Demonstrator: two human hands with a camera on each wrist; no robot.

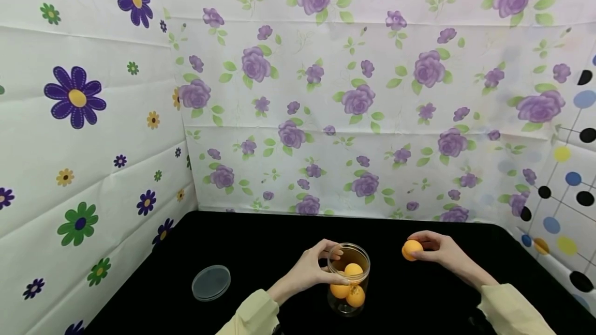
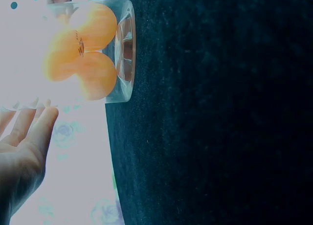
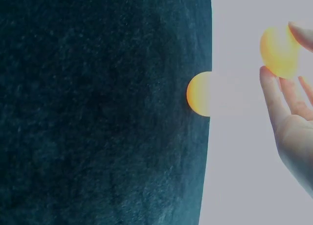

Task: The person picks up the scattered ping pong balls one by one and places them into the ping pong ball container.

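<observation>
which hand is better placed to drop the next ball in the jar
Right. The right hand already pinches an orange ball just right of the open jar, above the table. The left hand grips the jar's side, steadying it.

free room and obstacles on the black table

the jar [image 1: 348, 279] stands near the front middle of the table [image 1: 261, 242]; its mouth is uncovered and open from above. the left hand [image 1: 311, 270] wraps the jar's left side, blocking approach from that side. three orange balls [image 1: 348, 282] fill the lower part of the jar; room remains above them. the lid [image 1: 211, 283] lies flat at front left, well apart from the jar. the right hand [image 1: 437, 250] with its ball [image 1: 412, 249] occupies the space right of the jar. patterned walls [image 1: 326, 92] close the left, rear and right sides.
</observation>
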